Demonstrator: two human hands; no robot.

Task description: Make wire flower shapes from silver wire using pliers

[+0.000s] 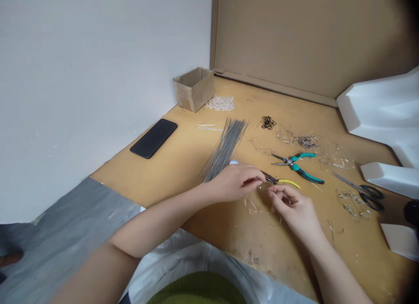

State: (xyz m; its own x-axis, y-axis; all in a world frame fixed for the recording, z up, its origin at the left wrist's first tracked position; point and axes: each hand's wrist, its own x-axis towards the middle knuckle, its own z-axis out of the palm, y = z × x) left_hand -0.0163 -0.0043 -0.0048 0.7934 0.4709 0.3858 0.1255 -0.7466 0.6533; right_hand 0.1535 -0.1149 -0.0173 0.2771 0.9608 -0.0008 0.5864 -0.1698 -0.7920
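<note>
My left hand [236, 181] hovers over the wooden table [203, 195], fingers pinched together on a thin piece of clear wire. My right hand [293, 208] is just to its right, fingers curled and pinching the other part of the same wire. Between and just beyond the two hands lie yellow-handled pliers [281, 181]. A bundle of grey metal wires [225, 147] lies fanned out right behind my left hand. What exactly the fingers hold is too fine to see clearly.
Teal-handled pliers [299, 166] and black scissors [363, 191] lie to the right. Black rings [268, 122], a heap of small clear beads [221, 103], a small cardboard box [194, 88], a black phone [153, 138] and white foam pieces [382, 107] stand further back.
</note>
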